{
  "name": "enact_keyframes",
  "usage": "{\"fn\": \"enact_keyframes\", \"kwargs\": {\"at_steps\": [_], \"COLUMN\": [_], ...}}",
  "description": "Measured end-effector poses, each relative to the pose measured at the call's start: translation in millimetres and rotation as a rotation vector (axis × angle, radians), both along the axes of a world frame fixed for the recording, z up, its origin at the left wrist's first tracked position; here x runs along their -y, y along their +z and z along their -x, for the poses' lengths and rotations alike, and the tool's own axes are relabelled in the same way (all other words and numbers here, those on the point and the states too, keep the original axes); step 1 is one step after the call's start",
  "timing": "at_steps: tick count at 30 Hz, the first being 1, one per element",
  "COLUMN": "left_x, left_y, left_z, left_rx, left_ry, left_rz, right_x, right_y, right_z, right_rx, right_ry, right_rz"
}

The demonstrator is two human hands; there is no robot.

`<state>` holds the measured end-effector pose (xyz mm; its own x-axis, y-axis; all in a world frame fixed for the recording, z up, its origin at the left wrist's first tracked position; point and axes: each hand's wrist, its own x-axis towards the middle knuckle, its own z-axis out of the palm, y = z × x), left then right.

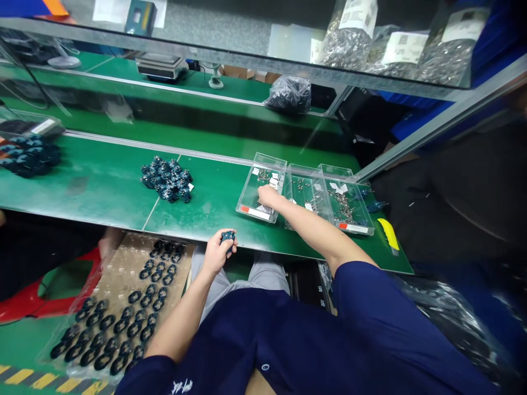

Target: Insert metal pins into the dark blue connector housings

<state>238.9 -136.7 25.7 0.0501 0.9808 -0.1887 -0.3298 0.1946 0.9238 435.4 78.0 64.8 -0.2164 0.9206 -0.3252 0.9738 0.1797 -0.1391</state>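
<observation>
While the left hand (218, 253) pinches a small dark blue part (228, 237) between thumb and fingertips just off the bench edge, the right hand (269, 196) reaches into the leftmost of three clear plastic trays (263, 164), its fingers curled down among small metal bits (263, 175); whether they close on anything, I cannot tell. Two more trays (307, 171) sit just beside it on the green workbench (102, 186). A heap of blue parts (167, 178) lies farther left, and rows of dark rings (123, 321) fill a sheet beside the person's lap.
</observation>
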Motion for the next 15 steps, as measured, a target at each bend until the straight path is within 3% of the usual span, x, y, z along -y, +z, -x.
{"fn": "enact_keyframes", "kwargs": {"at_steps": [3, 5, 9, 12, 15], "left_x": [-4, -8, -11, -7, 2], "left_y": [1.9, 5.5, 17.4, 27.4, 35.7], "left_z": [4, 7, 8, 1, -7], "left_rx": [0.037, 0.054, 0.023, 0.003, 0.014], "left_ry": [0.044, 0.073, 0.101, 0.131, 0.156], "left_rz": [-0.03, -0.067, -0.146, -0.216, -0.262], "right_x": [12, 34, 106, 155, 180], "right_y": [19.9, 32.7, 44.8, 42.7, 35.7], "right_z": [-5, -4, 6, 16, 24], "right_rx": [-0.099, -0.36, -1.206, -1.446, -1.563], "right_ry": [-0.041, -0.084, -0.113, -0.052, -0.065], "right_rz": [-0.081, -0.068, 0.227, 0.381, 0.499]}}
